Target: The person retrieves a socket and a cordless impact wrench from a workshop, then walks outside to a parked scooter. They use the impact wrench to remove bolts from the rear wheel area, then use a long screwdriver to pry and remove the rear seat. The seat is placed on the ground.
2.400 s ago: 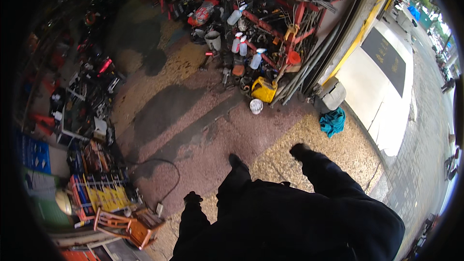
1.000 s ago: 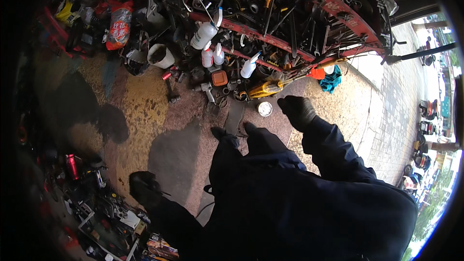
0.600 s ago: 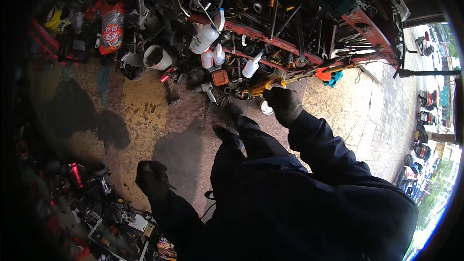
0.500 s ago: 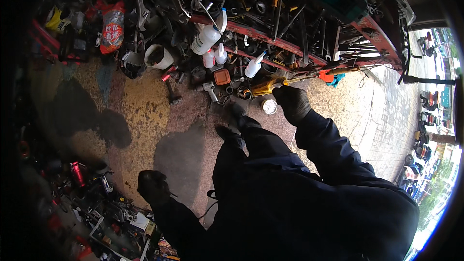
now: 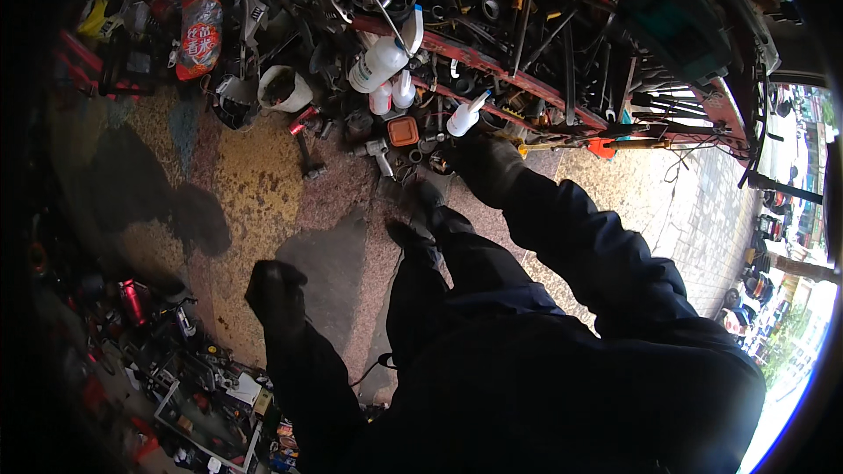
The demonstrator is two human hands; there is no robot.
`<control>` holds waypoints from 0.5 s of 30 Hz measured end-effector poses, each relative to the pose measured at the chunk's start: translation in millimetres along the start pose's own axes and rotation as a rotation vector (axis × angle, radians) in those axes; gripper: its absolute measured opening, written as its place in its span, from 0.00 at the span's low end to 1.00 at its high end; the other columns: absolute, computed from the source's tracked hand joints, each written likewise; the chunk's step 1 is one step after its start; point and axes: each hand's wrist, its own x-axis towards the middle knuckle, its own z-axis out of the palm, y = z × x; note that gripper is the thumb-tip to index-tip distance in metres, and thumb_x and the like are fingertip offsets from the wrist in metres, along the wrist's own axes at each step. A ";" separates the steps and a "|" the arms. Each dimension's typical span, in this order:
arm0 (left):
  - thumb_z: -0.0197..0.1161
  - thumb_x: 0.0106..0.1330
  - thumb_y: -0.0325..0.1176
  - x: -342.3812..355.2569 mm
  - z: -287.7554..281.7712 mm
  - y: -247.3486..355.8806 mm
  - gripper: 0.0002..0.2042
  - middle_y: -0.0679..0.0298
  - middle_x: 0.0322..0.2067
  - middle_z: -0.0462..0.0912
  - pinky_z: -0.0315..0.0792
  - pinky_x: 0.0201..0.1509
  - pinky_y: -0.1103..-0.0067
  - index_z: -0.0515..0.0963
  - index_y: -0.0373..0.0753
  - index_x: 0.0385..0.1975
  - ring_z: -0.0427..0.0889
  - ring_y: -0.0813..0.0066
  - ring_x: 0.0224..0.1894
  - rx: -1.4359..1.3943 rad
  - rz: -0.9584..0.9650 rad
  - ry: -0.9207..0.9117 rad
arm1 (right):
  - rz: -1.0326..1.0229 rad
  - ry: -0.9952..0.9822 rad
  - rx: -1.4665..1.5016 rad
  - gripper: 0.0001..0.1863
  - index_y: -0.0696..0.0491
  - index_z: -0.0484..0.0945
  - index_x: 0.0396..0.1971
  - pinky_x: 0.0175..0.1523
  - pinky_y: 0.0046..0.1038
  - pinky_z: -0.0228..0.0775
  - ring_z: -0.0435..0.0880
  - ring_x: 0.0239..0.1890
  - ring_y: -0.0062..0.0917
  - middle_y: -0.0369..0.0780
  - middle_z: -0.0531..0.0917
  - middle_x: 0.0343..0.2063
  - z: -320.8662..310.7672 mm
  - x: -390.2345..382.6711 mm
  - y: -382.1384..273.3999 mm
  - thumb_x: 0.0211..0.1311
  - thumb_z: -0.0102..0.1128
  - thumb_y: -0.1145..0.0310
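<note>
My right hand (image 5: 488, 168), in a dark glove, reaches forward over the jumble of tools at the foot of the rack. It covers most of a yellow tool (image 5: 518, 146), and its fingers are too dark and smeared to read. Close by its fingertips stand a small white bottle (image 5: 460, 120) and a grey pistol-shaped tool (image 5: 379, 158). A square orange-brown dish (image 5: 403, 132) lies just left of the bottle. My left hand (image 5: 277, 293), also dark-gloved, is closed and held above the floor on the left. Whatever it grips is hidden.
A red metal rack (image 5: 492, 70) full of tools spans the far side. Beside it are a larger white bottle (image 5: 378, 64), a white bucket (image 5: 283, 88) and a hammer (image 5: 310, 161). More parts and a red cylinder (image 5: 132, 301) crowd the near left. Paving (image 5: 702, 211) stretches to the right.
My right hand has moved left, over the yellow tool, and now hides the round white-topped tub. My left hand has risen away from me; the thin rod seen by it is no longer visible.
</note>
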 end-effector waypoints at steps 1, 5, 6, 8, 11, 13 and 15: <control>0.45 0.69 0.44 11.0 7.1 4.4 0.20 0.64 0.16 0.74 0.59 0.20 0.83 0.71 0.36 0.20 0.66 0.83 0.15 -0.104 0.002 -0.076 | 0.034 -0.012 0.080 0.11 0.53 0.76 0.34 0.39 0.34 0.71 0.79 0.37 0.36 0.43 0.80 0.32 4.6 9.3 -0.6 0.59 0.48 0.64; 0.48 0.67 0.47 46.8 50.2 22.3 0.20 0.64 0.15 0.74 0.57 0.18 0.82 0.71 0.37 0.20 0.64 0.83 0.13 -0.060 0.079 -0.082 | 0.208 -0.130 0.218 0.16 0.51 0.78 0.36 0.39 0.38 0.71 0.80 0.37 0.39 0.45 0.81 0.32 20.7 32.5 8.7 0.60 0.47 0.55; 0.48 0.66 0.49 53.1 62.3 28.7 0.21 0.64 0.15 0.74 0.57 0.18 0.82 0.72 0.37 0.20 0.63 0.84 0.13 -0.180 0.063 -0.122 | 0.214 -0.145 0.207 0.17 0.51 0.78 0.36 0.40 0.38 0.70 0.80 0.37 0.39 0.45 0.81 0.32 26.8 35.5 12.0 0.60 0.46 0.55; 0.47 0.66 0.50 53.4 89.7 39.5 0.21 0.66 0.14 0.72 0.59 0.16 0.80 0.72 0.38 0.21 0.63 0.83 0.12 -0.129 0.059 -0.092 | 0.207 -0.106 0.211 0.17 0.50 0.78 0.37 0.42 0.38 0.70 0.79 0.38 0.39 0.45 0.81 0.32 44.0 37.0 17.8 0.60 0.46 0.54; 0.45 0.67 0.49 38.6 133.8 50.9 0.20 0.67 0.14 0.69 0.57 0.14 0.80 0.73 0.39 0.24 0.62 0.82 0.11 0.004 0.167 -0.115 | 0.180 -0.021 0.192 0.15 0.50 0.77 0.37 0.40 0.36 0.70 0.79 0.36 0.38 0.45 0.80 0.29 78.5 39.9 17.9 0.62 0.47 0.56; 0.44 0.66 0.49 19.6 157.4 53.7 0.20 0.66 0.15 0.71 0.59 0.15 0.81 0.73 0.39 0.23 0.66 0.82 0.13 0.040 0.202 -0.200 | 0.327 -0.014 0.376 0.14 0.50 0.76 0.38 0.40 0.34 0.70 0.79 0.35 0.38 0.45 0.80 0.29 96.7 36.8 16.2 0.65 0.43 0.60; 0.46 0.66 0.46 -2.2 179.4 48.9 0.18 0.65 0.17 0.73 0.60 0.15 0.82 0.73 0.40 0.23 0.69 0.81 0.16 -0.141 0.086 -0.270 | 0.128 0.043 0.554 0.15 0.51 0.77 0.37 0.42 0.38 0.70 0.79 0.38 0.39 0.45 0.80 0.32 105.4 39.7 12.9 0.62 0.45 0.59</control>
